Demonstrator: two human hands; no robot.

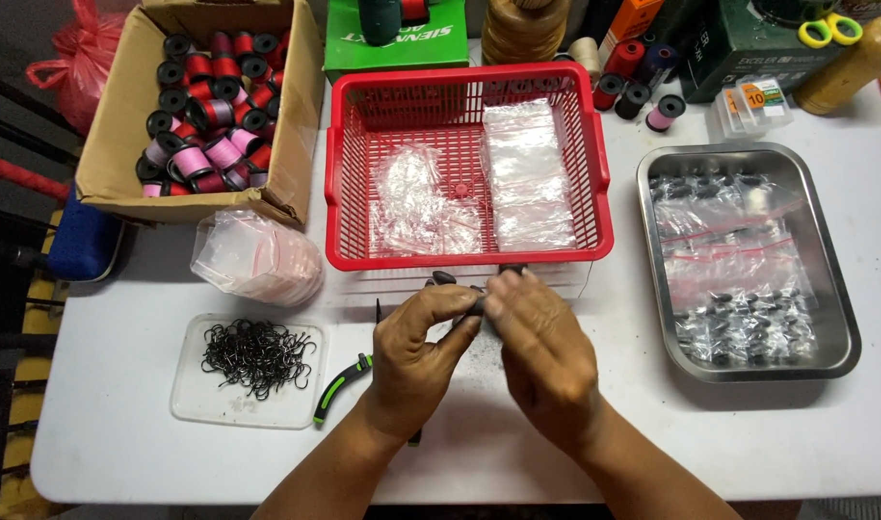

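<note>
Dark small piece (475,306) pinched between fingers (460,300) of both hands.

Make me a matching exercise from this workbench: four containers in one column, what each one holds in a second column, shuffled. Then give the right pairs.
Containers
1. cardboard box
2. red basket
3. steel tray
4. clear plastic lid

Contents
A. small black hooks
B. thread spools, red, pink and black
C. empty clear bags
D. sealed bags of dark pieces

Pairs: 1-B, 2-C, 3-D, 4-A
</note>
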